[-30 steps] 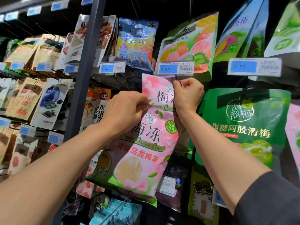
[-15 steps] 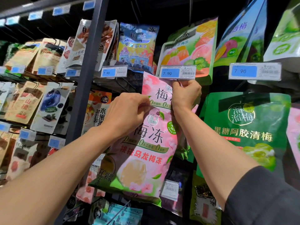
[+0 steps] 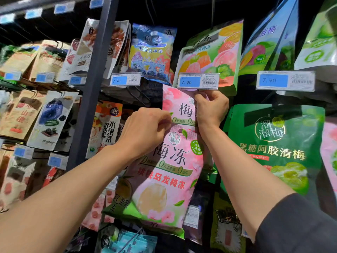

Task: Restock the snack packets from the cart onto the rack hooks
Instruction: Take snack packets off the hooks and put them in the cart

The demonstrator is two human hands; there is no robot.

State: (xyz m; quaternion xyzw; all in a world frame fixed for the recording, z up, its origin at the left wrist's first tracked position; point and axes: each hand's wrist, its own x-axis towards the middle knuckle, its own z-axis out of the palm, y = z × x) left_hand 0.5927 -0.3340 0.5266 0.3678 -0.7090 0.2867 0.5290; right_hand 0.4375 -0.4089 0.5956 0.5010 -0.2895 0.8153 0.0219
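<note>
Two pink plum-jelly snack packets overlap at the middle of the rack. My left hand [image 3: 145, 130] pinches the top edge of the front pink packet [image 3: 160, 183], which hangs tilted. Behind and above it, the rear pink packet [image 3: 178, 105] reaches up under the 7.90 price tag [image 3: 198, 81]. My right hand [image 3: 209, 106] grips that rear packet's top right corner just below the tag. The hook itself is hidden behind the tag and my fingers.
A large green plum packet [image 3: 277, 147] hangs right of my right arm. Fruit-jelly packets [image 3: 209, 55] and a blue packet [image 3: 151, 52] hang in the row above. A dark upright post [image 3: 93, 92] divides the rack; brown snack bags [image 3: 20, 114] fill the left section.
Both hands and the pink packets have shifted slightly upward toward the price tag; my right hand now sits right under it. The grips are unchanged.
</note>
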